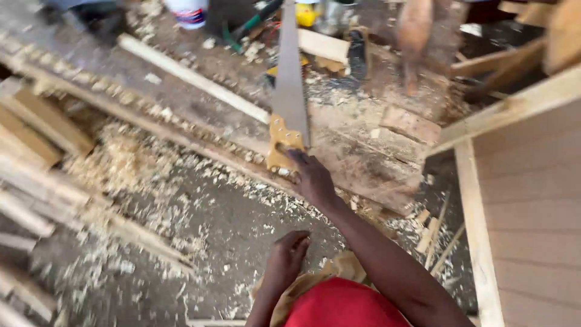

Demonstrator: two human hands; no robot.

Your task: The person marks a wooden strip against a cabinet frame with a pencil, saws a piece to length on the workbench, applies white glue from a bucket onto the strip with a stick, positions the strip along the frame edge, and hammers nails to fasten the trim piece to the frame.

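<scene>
My right hand is stretched forward and grips the yellow wooden handle of a hand saw. The saw's grey blade points away from me, over a worn workbench. Beside the saw lies a long pale wooden strip, running diagonally on the bench. My left hand hangs low near my body with curled fingers and holds nothing. It is above the shaving-covered floor.
Wood shavings cover the floor at left, beside stacked timber lengths. A pale plywood panel with a wooden frame stands at right. A white tub, offcuts and tools clutter the bench's far end.
</scene>
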